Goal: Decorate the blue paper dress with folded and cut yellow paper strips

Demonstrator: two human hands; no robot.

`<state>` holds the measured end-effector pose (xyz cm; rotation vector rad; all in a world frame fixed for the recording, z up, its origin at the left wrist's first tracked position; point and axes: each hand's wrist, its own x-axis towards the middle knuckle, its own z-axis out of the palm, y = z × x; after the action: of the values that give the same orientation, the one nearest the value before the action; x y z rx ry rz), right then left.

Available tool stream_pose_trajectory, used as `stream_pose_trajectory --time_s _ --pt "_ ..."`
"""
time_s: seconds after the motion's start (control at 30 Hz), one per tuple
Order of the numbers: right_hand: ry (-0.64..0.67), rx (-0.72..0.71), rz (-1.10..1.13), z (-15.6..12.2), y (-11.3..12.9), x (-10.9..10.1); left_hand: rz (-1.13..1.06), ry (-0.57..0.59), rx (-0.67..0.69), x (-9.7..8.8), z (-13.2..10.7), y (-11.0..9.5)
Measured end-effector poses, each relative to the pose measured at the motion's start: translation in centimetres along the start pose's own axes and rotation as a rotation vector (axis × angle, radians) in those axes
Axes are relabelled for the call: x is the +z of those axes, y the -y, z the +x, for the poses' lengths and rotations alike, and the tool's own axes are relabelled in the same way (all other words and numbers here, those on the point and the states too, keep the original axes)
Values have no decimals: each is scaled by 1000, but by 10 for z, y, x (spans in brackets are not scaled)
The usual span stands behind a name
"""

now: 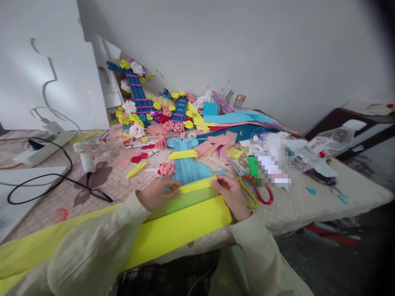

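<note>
A long sheet of yellow paper (182,224) lies across the near edge of the table, its far edge folded over into a narrow strip. My left hand (157,193) rests on the fold at its left, fingers pressed together and pinching the strip. My right hand (231,193) pinches the fold at its right end. Just beyond the fold lies a blue paper dress shape (188,166) with a yellow band and a pink paper flower (167,168).
Red- and yellow-handled scissors (257,191) lie right of my right hand. Paper flowers, blue ladder-like frames (138,92), coloured sheets and scraps crowd the far table. A glue gun (86,158), black cable and power strip (40,150) sit left. A plastic bottle (330,142) lies right.
</note>
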<state>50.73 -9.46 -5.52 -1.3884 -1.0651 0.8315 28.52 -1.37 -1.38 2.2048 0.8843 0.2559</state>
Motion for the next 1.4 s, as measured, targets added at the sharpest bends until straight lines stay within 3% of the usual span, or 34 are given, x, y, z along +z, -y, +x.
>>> stream_pose_trajectory --time_s 0.17,1.07,1.4 --pt "74 29 37 2 -5 1 8 7 8 0 0 1" --pt "71 30 11 5 -12 1 -7 -3 2 1 0 -1" --pt "85 15 -2 1 0 0 19 -22 -9 3 0 -1"
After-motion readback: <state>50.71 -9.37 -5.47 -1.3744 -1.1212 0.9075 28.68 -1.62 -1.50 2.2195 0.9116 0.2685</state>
